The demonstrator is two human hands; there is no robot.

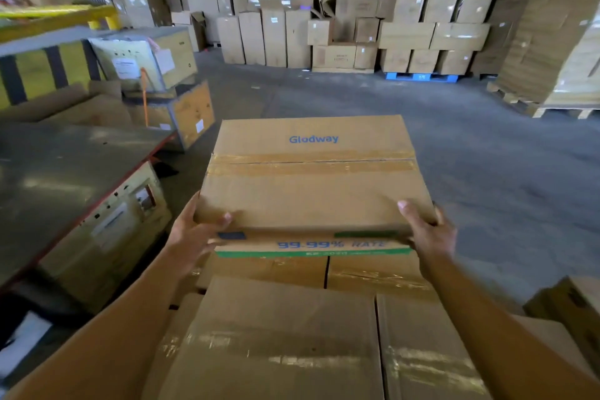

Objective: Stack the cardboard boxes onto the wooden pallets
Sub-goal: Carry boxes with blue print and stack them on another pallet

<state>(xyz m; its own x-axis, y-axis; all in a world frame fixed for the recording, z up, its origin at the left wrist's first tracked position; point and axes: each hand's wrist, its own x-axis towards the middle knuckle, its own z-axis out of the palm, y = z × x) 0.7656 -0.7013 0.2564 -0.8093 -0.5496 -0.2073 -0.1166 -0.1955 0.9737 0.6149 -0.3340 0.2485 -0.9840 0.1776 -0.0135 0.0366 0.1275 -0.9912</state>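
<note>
A taped cardboard box (311, 178) printed "Glodway" in blue sits in the centre of the head view, on top of other boxes. My left hand (191, 230) grips its near left corner, thumb on the top face. My right hand (428, 230) grips the near right corner the same way. Under it lies a box with a green stripe and blue "99.99% RATE" print (311, 248). Nearer to me are more taped boxes (292, 334). The pallet under this stack is hidden.
A metal-topped bench (65, 178) with crates under it runs along the left. Wrapped crates (156, 75) stand beyond it. Tall box stacks (422, 16) line the back wall on a blue pallet (422, 76); a wooden pallet (552, 110) holds a stack at right. Grey concrete floor (487, 156) lies ahead.
</note>
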